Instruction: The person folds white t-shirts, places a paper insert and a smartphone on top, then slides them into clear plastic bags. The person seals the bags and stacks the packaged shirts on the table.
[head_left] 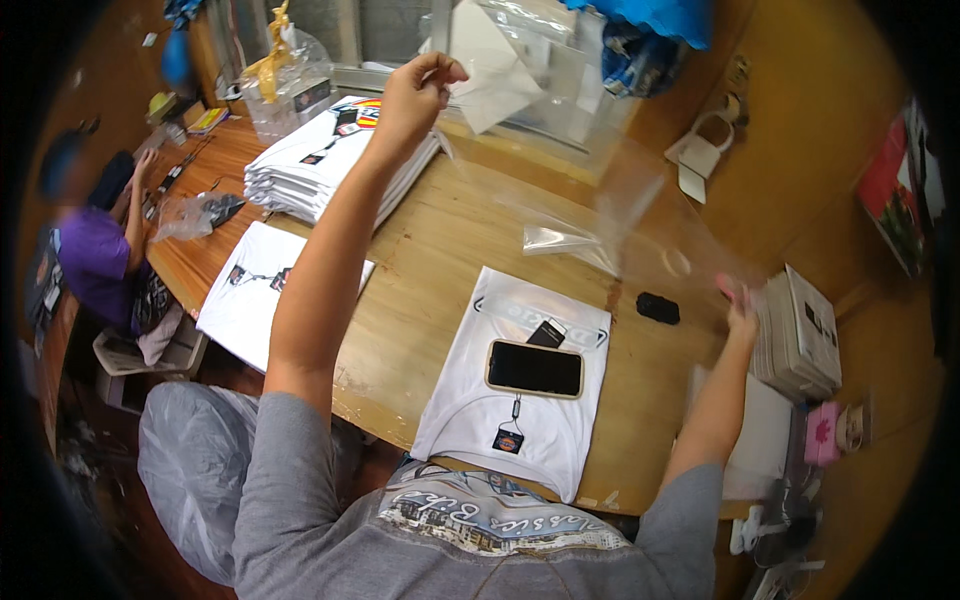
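Nearest me a folded white shirt (510, 400) lies on the wooden surface (430, 250), a phone (535, 368) on top. Above it I hold a clear plastic bag (610, 210) stretched between my hands: right hand (742, 312) gripping its low corner, left hand (418, 92) pinching the raised far corner. The bag is see-through, blurred, slanting down rightward.
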